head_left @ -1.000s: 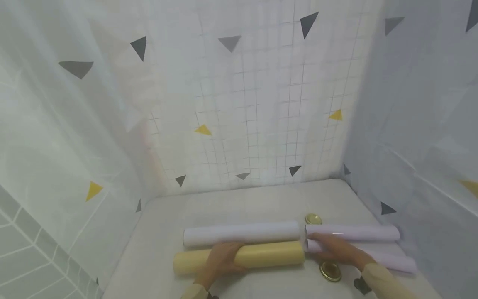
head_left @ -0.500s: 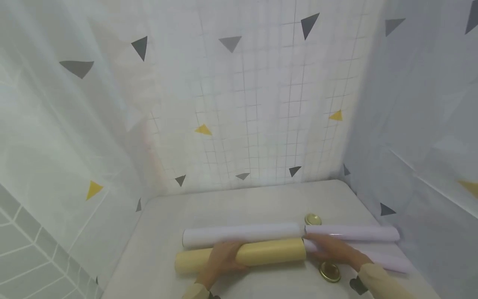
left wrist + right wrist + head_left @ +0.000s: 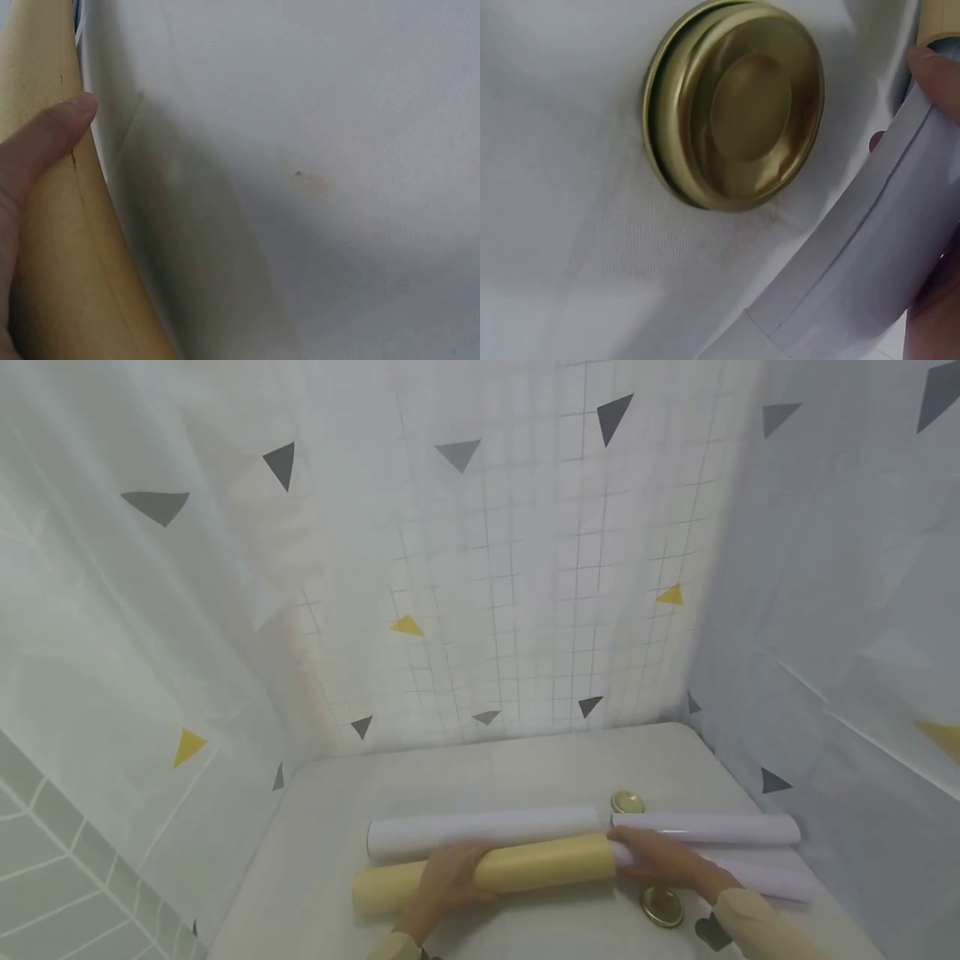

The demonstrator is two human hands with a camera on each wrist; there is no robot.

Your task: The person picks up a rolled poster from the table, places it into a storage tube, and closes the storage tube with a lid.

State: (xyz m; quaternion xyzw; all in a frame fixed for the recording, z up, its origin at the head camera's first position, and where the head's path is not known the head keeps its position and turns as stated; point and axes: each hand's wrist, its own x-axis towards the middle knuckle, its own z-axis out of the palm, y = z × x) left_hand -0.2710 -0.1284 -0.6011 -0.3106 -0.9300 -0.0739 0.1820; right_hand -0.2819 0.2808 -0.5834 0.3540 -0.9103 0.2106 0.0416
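Front lavender roll: here it comes, this rolled sheet (image 3: 761, 881) has slid leftward over the last second, its far end now further in from the table's right side.
Yellow tube: its right end has tipped up a touch, bringing the mouth of this cardboard-like tube (image 3: 551, 862) up against the roll's left end; that reads as the roll being fed in, though only just begun.
Join: the right thumb (image 3: 936, 73) sits right at the mouth in the right wrist view and covers the meeting point, so how much of the roll is inside, I can't tell.
Left hand: wrapped over the yellow tube (image 3: 452, 877) left of its middle, thumb along the near side, steadying it.
Right hand: grasping the front lavender roll near its left end (image 3: 663, 858).
White tube: lying just behind the yellow one (image 3: 487, 832), untouched; contents not visible.
Rear lavender roll: resting to the right of the white tube (image 3: 708, 828), left end open, nobody on it.
Gold caps: one in front of the rolls (image 3: 662, 907), one behind (image 3: 627, 802), both lying loose on the white table (image 3: 517, 772); the yellow tube's right end is uncapped.
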